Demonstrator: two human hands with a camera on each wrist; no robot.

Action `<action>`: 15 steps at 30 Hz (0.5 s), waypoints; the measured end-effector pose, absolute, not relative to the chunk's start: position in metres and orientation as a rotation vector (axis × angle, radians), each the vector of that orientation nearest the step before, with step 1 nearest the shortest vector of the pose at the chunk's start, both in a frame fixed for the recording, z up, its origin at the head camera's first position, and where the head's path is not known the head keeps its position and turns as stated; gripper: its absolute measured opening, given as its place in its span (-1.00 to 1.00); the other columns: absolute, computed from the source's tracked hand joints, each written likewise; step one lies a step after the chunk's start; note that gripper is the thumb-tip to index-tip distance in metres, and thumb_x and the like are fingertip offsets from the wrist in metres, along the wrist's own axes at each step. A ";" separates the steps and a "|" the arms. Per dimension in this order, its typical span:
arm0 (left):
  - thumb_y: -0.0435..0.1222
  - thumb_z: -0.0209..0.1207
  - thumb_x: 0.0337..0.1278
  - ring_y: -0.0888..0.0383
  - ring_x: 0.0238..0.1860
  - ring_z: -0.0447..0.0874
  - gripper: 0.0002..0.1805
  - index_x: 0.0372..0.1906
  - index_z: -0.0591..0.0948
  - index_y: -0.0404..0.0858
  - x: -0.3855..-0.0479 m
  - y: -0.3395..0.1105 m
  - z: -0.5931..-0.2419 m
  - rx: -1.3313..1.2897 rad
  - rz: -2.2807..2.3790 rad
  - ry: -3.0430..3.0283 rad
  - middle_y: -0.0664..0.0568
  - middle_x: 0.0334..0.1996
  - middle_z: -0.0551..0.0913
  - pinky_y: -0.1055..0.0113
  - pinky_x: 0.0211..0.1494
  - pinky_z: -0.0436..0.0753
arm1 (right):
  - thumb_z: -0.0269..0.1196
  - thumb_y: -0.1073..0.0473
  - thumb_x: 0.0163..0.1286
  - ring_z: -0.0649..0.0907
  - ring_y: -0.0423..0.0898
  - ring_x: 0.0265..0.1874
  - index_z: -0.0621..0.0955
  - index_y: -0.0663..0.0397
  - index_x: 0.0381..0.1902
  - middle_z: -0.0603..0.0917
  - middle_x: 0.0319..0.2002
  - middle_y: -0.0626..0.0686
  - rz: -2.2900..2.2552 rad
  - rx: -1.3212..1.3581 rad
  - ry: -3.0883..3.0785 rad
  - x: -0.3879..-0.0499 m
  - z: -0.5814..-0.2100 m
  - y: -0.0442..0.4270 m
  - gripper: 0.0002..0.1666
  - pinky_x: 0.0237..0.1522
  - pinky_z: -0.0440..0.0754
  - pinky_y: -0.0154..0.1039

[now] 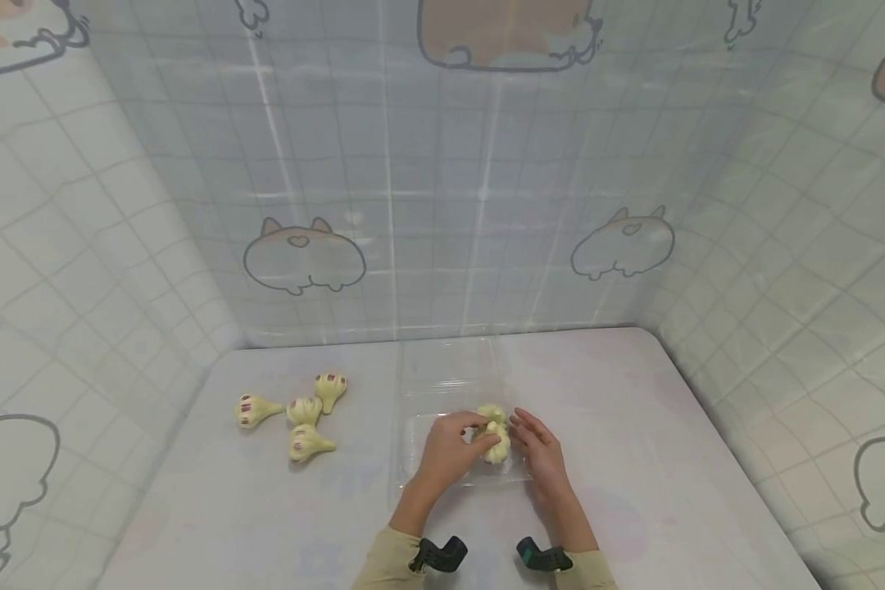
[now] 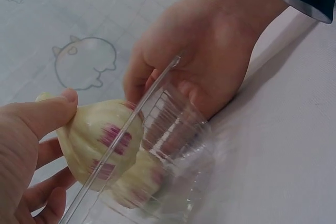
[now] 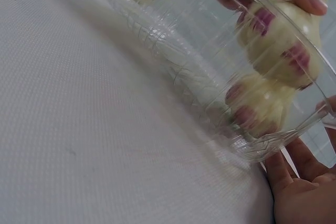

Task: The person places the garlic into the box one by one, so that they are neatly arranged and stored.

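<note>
Four garlic bulbs (image 1: 306, 443) with purple patches lay close together on the pale table (image 1: 634, 434), well to the left of a clear plastic box (image 1: 415, 447). The left hand (image 1: 446, 451) pinched a fifth bulb (image 3: 283, 40) between thumb and fingers near its narrow neck, holding it at the height of the box's rim. Beneath it, a sixth bulb (image 3: 257, 106) sat inside the box, near one end; whether the two bulbs touched could not be told. The right hand (image 1: 546, 463) stood at the box's right side, its fingers loosely bent and slightly apart, some showing through the clear wall; contact with the plastic was unclear. The box's lid (image 1: 450, 360) lay folded back, away from the person. Black wrist bands (image 1: 442, 555) sat at the beige sleeves (image 1: 391, 561), and cartoon dogs decorated the tiled-pattern backdrop (image 1: 442, 188) behind the table.
</note>
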State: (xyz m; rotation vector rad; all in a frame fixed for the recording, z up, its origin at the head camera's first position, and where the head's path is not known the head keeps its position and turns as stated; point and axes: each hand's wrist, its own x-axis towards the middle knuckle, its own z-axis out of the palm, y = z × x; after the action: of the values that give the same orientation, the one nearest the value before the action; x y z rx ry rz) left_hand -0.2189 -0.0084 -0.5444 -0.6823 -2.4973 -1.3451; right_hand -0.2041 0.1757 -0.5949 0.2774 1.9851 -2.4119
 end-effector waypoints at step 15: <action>-0.03 0.43 -0.04 0.25 -0.40 0.56 -0.64 -0.19 0.76 -0.18 -0.218 -0.001 -0.546 -0.699 -1.234 -2.620 0.14 -0.24 0.73 0.42 -0.36 0.51 | 0.07 0.17 0.50 0.46 0.08 0.25 0.42 0.10 0.35 0.45 0.29 0.17 -2.431 0.257 1.998 -0.205 -0.595 0.174 -0.51 0.16 0.47 -0.23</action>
State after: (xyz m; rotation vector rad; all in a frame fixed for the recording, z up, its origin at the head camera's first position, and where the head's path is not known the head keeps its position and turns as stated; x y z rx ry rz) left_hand -0.2184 -0.0012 -0.5464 -0.6987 -2.6199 -1.2335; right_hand -0.2047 0.1742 -0.5951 0.2571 1.9980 -2.4307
